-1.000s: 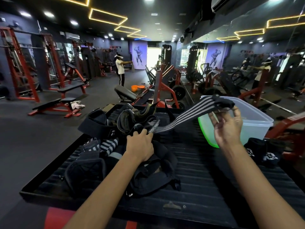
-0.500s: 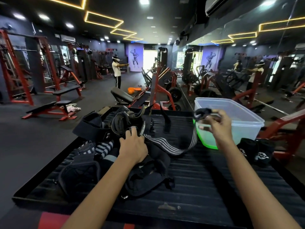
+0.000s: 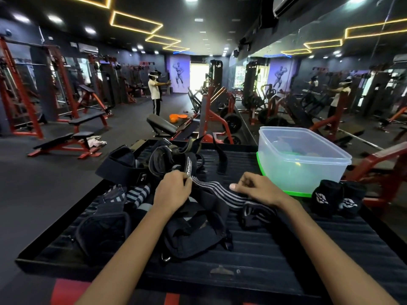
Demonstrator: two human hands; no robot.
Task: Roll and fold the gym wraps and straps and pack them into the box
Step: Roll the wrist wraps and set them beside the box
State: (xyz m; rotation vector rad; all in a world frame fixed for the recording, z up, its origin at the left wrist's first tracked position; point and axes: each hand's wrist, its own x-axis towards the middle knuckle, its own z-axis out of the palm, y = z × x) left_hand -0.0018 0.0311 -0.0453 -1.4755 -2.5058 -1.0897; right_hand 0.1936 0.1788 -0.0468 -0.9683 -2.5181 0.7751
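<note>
A black wrap with grey stripes lies stretched across the pile of black gym straps on the black ribbed platform. My left hand pinches its left end near a white-lettered label. My right hand holds the wrap further right, fingers curled over it, and the wrap's tail bunches below that wrist. The clear plastic box with a green lid under it stands at the back right, with little visible inside.
Two rolled black wraps with white logos sit right of the box. More straps, a black belt and striped wraps lie at the left. Red gym benches and machines surround the platform; a person stands far back.
My right hand has come down from beside the box to the platform, laying the striped wrap flat. My left hand has slid along to pinch the wrap's left end.
</note>
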